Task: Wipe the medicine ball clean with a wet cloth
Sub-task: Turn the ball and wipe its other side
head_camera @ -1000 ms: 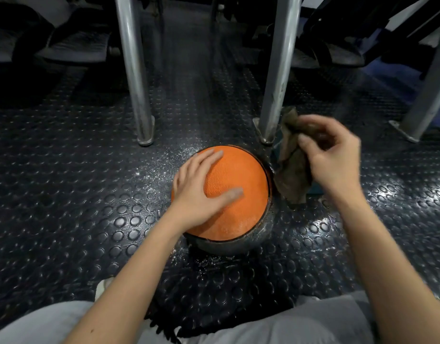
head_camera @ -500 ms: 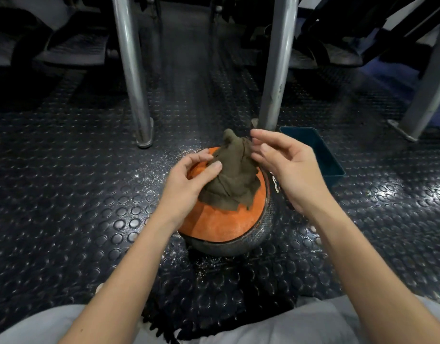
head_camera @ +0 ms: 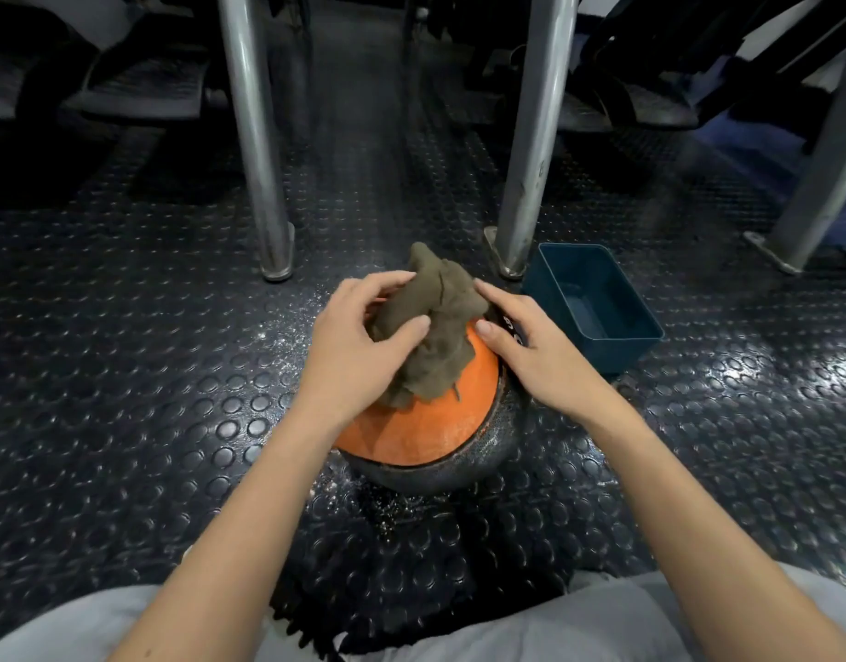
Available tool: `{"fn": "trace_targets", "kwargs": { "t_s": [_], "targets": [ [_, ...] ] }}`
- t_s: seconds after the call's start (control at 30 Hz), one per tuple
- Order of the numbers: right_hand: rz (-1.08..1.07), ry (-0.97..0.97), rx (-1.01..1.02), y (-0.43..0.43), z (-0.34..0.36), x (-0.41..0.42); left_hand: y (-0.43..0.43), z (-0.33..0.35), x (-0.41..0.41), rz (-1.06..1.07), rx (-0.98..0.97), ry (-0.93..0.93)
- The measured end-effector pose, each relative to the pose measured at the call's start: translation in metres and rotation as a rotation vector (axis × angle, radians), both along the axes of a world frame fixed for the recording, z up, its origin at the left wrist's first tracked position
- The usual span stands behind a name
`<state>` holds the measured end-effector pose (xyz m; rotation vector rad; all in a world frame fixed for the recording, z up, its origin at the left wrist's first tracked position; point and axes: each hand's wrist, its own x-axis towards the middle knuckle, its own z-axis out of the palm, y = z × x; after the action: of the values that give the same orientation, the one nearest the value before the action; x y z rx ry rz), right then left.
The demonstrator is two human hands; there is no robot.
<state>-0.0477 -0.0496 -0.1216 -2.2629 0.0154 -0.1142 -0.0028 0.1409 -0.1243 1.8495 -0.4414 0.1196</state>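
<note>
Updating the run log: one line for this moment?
cloth: bunched on medicine ball | left hand: grips cloth | right hand: rests on ball | blue tub: right of ball

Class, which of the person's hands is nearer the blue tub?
Right. The right hand rests on the ball beside the blue tub; the left hand holds the cloth, farther from it.

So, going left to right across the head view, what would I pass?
The left metal post, left hand, brown cloth, right hand, blue tub, then the slanted post far right.
</note>
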Motion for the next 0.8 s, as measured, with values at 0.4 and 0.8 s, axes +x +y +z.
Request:
{"fn": "trace_targets", "kwargs": {
  "t_s": [0.4, 0.8],
  "targets": [
    [-0.043, -0.012, 0.008, -0.001, 0.004, -0.002, -0.003, -0.014, -0.009, -0.003, 0.305, -0.08],
    [-0.057, -0.07, -0.009, -0.021, -0.003, 0.004, 0.01, -0.024, 0.007, 0.112, 0.161, 0.244]
  ]
}}
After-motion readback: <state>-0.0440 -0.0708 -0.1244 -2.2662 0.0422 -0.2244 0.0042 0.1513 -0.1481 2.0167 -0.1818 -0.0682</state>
